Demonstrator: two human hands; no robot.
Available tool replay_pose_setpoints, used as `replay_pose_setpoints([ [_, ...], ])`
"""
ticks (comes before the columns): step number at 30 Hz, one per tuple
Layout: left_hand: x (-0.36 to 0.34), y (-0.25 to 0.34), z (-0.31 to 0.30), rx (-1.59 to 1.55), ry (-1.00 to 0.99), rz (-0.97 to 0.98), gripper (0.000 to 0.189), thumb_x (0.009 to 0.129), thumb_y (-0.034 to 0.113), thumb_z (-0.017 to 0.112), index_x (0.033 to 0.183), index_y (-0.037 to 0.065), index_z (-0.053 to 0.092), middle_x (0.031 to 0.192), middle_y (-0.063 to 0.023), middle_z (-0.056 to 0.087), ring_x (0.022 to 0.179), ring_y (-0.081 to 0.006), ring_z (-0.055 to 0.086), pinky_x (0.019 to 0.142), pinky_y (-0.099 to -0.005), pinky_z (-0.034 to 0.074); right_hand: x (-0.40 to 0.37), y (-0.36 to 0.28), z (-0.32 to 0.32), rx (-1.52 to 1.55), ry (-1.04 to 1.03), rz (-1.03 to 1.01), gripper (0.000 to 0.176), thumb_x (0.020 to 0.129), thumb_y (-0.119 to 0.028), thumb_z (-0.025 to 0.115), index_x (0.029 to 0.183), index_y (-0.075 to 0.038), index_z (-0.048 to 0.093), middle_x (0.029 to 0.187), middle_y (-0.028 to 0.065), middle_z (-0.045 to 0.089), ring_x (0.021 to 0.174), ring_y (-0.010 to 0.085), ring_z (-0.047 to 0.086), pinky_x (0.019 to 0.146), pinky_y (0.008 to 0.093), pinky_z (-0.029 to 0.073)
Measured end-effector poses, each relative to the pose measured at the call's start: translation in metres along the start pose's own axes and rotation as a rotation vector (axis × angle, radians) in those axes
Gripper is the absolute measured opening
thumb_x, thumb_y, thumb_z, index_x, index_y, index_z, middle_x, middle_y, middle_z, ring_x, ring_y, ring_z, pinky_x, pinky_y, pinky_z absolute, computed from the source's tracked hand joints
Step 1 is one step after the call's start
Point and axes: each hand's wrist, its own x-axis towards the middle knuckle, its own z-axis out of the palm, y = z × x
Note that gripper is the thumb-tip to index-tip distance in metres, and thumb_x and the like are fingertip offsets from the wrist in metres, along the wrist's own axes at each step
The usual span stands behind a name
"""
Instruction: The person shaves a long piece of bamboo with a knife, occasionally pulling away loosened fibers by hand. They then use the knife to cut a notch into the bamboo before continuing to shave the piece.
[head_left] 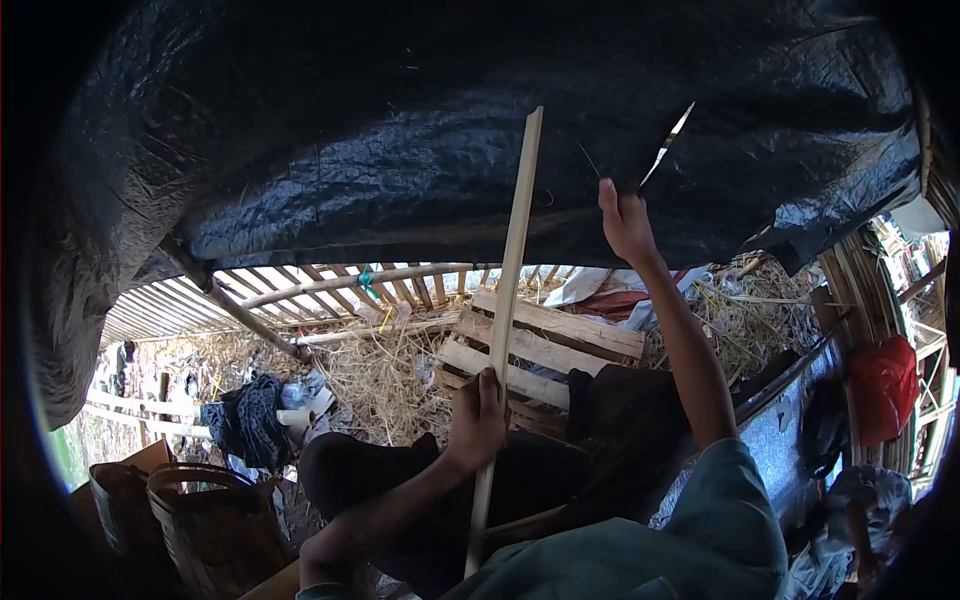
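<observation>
A long, pale split bamboo strip (513, 250) stands nearly upright in front of me, tilted slightly to the right at its top. My left hand (478, 422) is closed around its lower part, with the thumb pointing up. The strip's bottom end reaches down to my lap. Raised to the right of the strip, my right hand (628, 228) is closed on a knife (668, 146). The narrow, shiny blade points up and to the right, while the fist hides its handle. Blade and strip are apart.
Black plastic sheeting (400, 150) hangs low overhead. Wooden slats (560, 340) and loose straw (385, 370) lie ahead of my knees. Woven baskets (215, 530) stand at lower left. A red bag (882, 390) hangs at right, and a wooden pole (235, 310) slants at left.
</observation>
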Motion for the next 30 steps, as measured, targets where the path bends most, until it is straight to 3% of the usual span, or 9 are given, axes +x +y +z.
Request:
replay_pose_setpoints([
  [3, 0.006, 0.025, -0.010, 0.033, -0.018, -0.077, 0.045, 0.103, 0.036, 0.026, 0.078, 0.004, 0.046, 0.046, -0.0032, 0.044, 0.034, -0.0137, 0.045, 0.034, -0.0281, 0.036, -0.036, -0.043, 0.003, 0.080, -0.189, -0.060, 0.051, 0.097, -0.038, 0.043, 0.069, 0.002, 0.054, 0.054, 0.0197, 0.052, 0.057, 0.0402, 0.058, 0.053, 0.0456, 0.042],
  [6, 0.013, 0.024, -0.015, -0.086, -0.021, -0.034, 0.049, 0.102, 0.039, 0.028, 0.072, 0.005, 0.046, 0.046, -0.0029, 0.044, 0.033, -0.0132, 0.043, 0.033, -0.0282, 0.035, -0.069, -0.091, -0.003, 0.210, -0.322, -0.135, 0.042, 0.096, -0.032, 0.047, 0.072, 0.001, 0.053, 0.050, 0.0145, 0.045, 0.045, 0.0319, 0.047, 0.049, 0.0408, 0.036],
  [13, 0.018, 0.031, -0.015, -0.071, 0.027, -0.016, 0.050, 0.102, 0.037, 0.028, 0.069, 0.005, 0.046, 0.047, -0.0027, 0.044, 0.032, -0.0123, 0.041, 0.033, -0.0273, 0.034, -0.129, -0.108, 0.016, 0.257, -0.481, -0.331, 0.035, 0.093, -0.032, 0.052, 0.075, -0.003, 0.060, 0.051, 0.0142, 0.050, 0.049, 0.0323, 0.054, 0.051, 0.0414, 0.041],
  [15, 0.020, 0.023, -0.019, -0.111, 0.024, 0.003, 0.041, 0.101, 0.031, 0.030, 0.075, 0.005, 0.047, 0.049, -0.0026, 0.044, 0.034, -0.0113, 0.041, 0.033, -0.0266, 0.034, -0.135, -0.112, 0.023, 0.185, -0.461, -0.434, 0.035, 0.091, -0.036, 0.055, 0.078, -0.005, 0.064, 0.055, 0.0146, 0.056, 0.054, 0.0323, 0.060, 0.053, 0.0424, 0.046],
  [18, 0.022, 0.022, -0.022, -0.128, 0.000, 0.017, 0.032, 0.100, 0.025, 0.031, 0.083, 0.004, 0.048, 0.051, -0.0024, 0.045, 0.035, -0.0102, 0.042, 0.032, -0.0258, 0.034, -0.139, -0.128, 0.017, 0.163, -0.558, -0.379, 0.025, 0.088, -0.025, 0.057, 0.080, -0.002, 0.064, 0.065, 0.0147, 0.060, 0.064, 0.0373, 0.059, 0.062, 0.0430, 0.048],
  [26, 0.017, 0.029, -0.021, -0.094, 0.005, -0.146, 0.037, 0.101, 0.026, 0.029, 0.081, 0.003, 0.050, 0.051, -0.0030, 0.045, 0.036, -0.0102, 0.043, 0.032, -0.0265, 0.032, -0.144, -0.132, 0.023, -0.006, -0.569, -0.403, 0.031, 0.086, -0.033, 0.059, 0.077, -0.004, 0.067, 0.063, 0.0143, 0.061, 0.063, 0.0350, 0.062, 0.063, 0.0439, 0.050],
  [27, 0.020, 0.018, -0.022, -0.043, 0.030, -0.068, 0.039, 0.102, 0.028, 0.028, 0.083, 0.002, 0.050, 0.052, -0.0036, 0.046, 0.035, -0.0117, 0.045, 0.031, -0.0271, 0.032, -0.142, -0.132, 0.021, -0.047, -0.603, -0.402, 0.031, 0.086, -0.033, 0.060, 0.076, -0.004, 0.067, 0.062, 0.0141, 0.061, 0.062, 0.0345, 0.062, 0.062, 0.0441, 0.050],
  [29, 0.011, 0.015, -0.018, 0.133, 0.032, -0.002, 0.041, 0.102, 0.030, 0.027, 0.082, 0.002, 0.050, 0.051, -0.0041, 0.047, 0.034, -0.0130, 0.045, 0.031, -0.0278, 0.033, -0.138, -0.112, 0.040, -0.097, -0.287, -0.401, 0.033, 0.087, -0.033, 0.059, 0.071, -0.005, 0.066, 0.056, 0.0118, 0.059, 0.051, 0.0328, 0.059, 0.052, 0.0419, 0.049],
  [30, 0.007, 0.018, -0.014, 0.222, 0.030, 0.038, 0.043, 0.102, 0.031, 0.026, 0.081, 0.002, 0.049, 0.051, -0.0043, 0.047, 0.034, -0.0136, 0.045, 0.032, -0.0282, 0.034, -0.113, -0.101, 0.035, -0.195, -0.253, -0.242, 0.035, 0.090, -0.031, 0.058, 0.068, -0.005, 0.064, 0.051, 0.0098, 0.057, 0.045, 0.0320, 0.057, 0.044, 0.0393, 0.047],
])
